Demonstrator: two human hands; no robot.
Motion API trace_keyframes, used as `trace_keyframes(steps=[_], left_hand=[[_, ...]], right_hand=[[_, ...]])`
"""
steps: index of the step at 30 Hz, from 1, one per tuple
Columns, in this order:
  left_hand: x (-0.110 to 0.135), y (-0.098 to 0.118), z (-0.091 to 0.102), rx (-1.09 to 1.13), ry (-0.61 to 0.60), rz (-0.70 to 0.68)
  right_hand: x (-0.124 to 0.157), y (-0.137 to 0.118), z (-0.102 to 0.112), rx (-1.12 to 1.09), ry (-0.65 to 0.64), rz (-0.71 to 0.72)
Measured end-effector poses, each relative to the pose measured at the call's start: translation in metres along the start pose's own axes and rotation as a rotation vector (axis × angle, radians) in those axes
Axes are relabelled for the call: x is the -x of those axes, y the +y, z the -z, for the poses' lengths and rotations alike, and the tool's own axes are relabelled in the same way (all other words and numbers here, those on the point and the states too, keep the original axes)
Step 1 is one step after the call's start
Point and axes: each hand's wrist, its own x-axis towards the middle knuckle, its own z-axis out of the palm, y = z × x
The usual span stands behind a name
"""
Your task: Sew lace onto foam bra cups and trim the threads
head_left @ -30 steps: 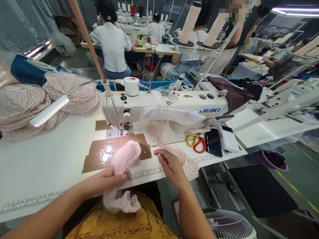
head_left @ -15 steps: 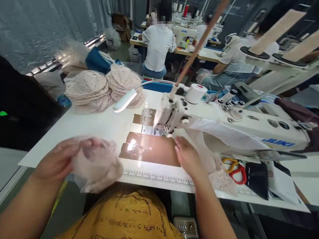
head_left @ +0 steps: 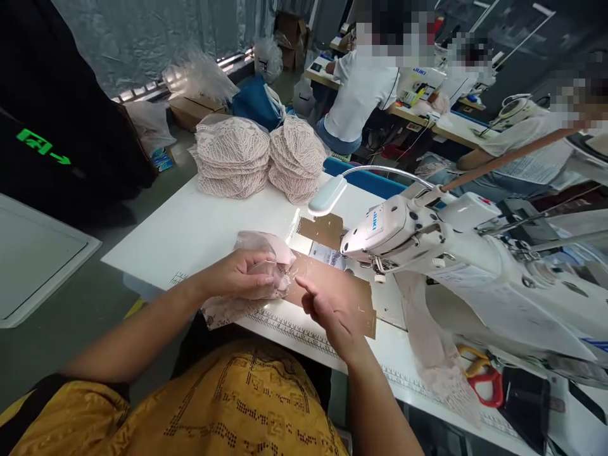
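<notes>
My left hand (head_left: 247, 273) is closed on a pale pink piece of sheer lace fabric (head_left: 228, 310), pinching it between thumb and fingers. The fabric hangs over the table's front edge, left of the sewing machine (head_left: 380, 228). Just right of the cloth, my right hand (head_left: 335, 316) holds nothing, its index finger stretched toward the fabric and its other fingers partly curled. Beneath that hand a brown sheet (head_left: 342, 288) is stuck to the tabletop, in front of the needle area.
Two stacks of lace pieces, a left stack (head_left: 232, 155) and a right stack (head_left: 297, 158), stand at the back. A lamp (head_left: 327, 195) arches over the table. Red-handled scissors (head_left: 489, 386) and a strip of lace (head_left: 432, 342) lie at right. Co-workers sit beyond.
My left hand has brought the lace fabric rightward, up to the brown sheet. The right hand has come off the sheet's right side and turned toward the fabric. The view has swung left.
</notes>
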Motion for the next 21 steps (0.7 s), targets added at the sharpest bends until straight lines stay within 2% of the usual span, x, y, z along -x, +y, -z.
trace_keyframes(steps=[4,12,18,21], left_hand=[[0.001,0.002,-0.003,-0.019,-0.027,-0.051],[0.005,0.004,-0.009,-0.154,-0.055,-0.091],[0.008,-0.005,-0.021,-0.040,0.211,-0.147],[0.006,-0.010,-0.021,0.041,0.161,-0.148]], right_hand=[[-0.019,-0.014,-0.007,-0.162,-0.033,-0.090],[-0.036,-0.020,-0.022,-0.440,-0.111,-0.101],[-0.035,-0.013,-0.022,-0.657,-0.130,-0.141],[-0.035,-0.012,-0.024,-0.700,-0.116,-0.139]])
